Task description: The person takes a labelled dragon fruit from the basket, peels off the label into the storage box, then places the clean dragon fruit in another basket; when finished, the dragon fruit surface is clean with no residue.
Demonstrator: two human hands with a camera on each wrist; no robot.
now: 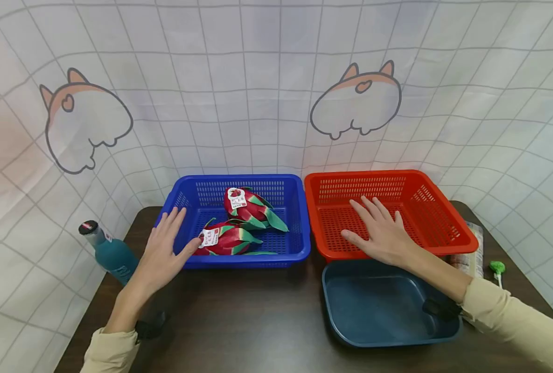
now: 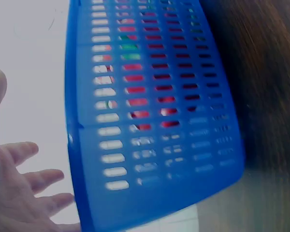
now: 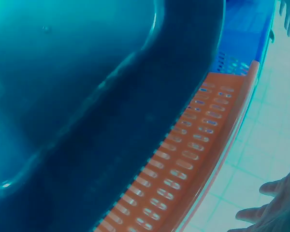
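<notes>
My left hand (image 1: 161, 255), fingers spread, hovers at the left end of a blue slotted basket (image 1: 245, 261). In the left wrist view that hand (image 2: 19, 188) is beside the basket's wall (image 2: 101, 203), holding nothing. Two red dragon fruits with green leaf tips and white labels lie in the basket: one dragon fruit (image 1: 253, 211) behind, the other dragon fruit (image 1: 229, 241) in front, near my left thumb. Over the front of a red slotted basket (image 1: 444, 220) is my right hand (image 1: 382, 235), its fingers extended and nothing in them. The red basket holds nothing visible.
A dark blue tray (image 1: 379, 305) sits before the red basket, under my right forearm. A teal bottle (image 1: 117, 256) stands at the left edge. Right of the red basket are a clear packet (image 1: 474, 254) and a small green-topped item (image 1: 497, 268). A gridded white curtain (image 1: 239, 103) hangs behind.
</notes>
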